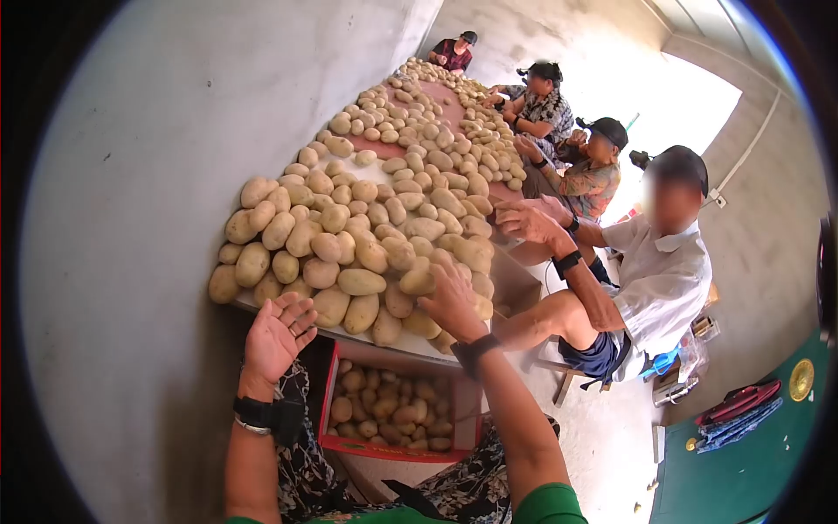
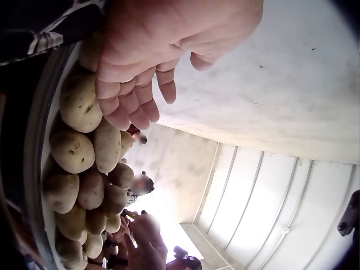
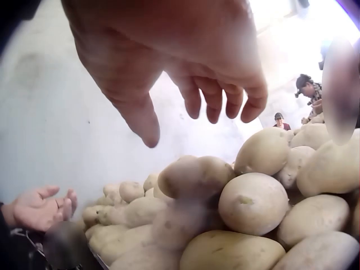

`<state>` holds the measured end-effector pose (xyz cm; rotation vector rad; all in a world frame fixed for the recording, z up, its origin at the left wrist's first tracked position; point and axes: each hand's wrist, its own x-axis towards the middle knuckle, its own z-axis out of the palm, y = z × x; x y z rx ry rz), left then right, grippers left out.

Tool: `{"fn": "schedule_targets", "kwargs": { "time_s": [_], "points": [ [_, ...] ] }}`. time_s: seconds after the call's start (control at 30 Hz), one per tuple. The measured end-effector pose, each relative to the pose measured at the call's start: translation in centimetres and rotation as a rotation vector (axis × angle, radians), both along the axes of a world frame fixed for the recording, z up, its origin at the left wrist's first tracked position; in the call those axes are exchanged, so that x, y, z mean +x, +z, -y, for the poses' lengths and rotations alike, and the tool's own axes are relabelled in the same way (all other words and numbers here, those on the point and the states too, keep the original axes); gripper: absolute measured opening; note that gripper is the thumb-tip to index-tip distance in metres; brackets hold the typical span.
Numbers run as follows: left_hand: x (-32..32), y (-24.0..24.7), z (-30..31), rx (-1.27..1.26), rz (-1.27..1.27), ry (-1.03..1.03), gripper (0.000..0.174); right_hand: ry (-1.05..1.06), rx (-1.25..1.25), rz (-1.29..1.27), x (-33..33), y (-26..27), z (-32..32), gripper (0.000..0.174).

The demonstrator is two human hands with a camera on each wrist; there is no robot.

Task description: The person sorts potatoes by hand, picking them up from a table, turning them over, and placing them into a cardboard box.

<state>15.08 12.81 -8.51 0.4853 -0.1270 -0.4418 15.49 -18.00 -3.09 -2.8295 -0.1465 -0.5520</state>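
Head | potatoes on table | grey wall | left hand, right hand: fingers relaxed, empty

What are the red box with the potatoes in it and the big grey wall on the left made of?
The red box looks like cardboard with a printed red outside: its sides are thin and flat. It could be thin plastic, though. The wall looks like plaster or smooth cement, mostly dull, with faint blotches and small dark marks.
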Motion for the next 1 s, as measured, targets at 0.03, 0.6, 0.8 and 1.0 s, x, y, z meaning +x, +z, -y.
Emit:
{"fn": "schedule_targets", "kwargs": {
  "time_s": [0.03, 0.6, 0.8, 1.0],
  "points": [
    [0.1, 0.1, -0.3, 0.004, 0.001, 0.016, 0.039, -0.02, -0.057, 0.014, 0.1, -0.2, -0.2, 0.057],
    [0.5, -0.4, -1.1, -0.064, 0.048, 0.009, 0.039, 0.086, -0.042, 0.089, 0.5, -0.3, -0.9, 0.051],
    [1.3, -1.4, -1.0, -0.106, 0.09, -0.06, 0.042, 0.033, 0.273, 0.189, -3.7, 1.1, 0.9, 0.052],
    [2.1, -0.9, 0.0, -0.085, 0.08, -0.114, 0.042, 0.014, 1.103, 0.104, -11.2, 3.6, 4.2, 0.038]
  ]
}}
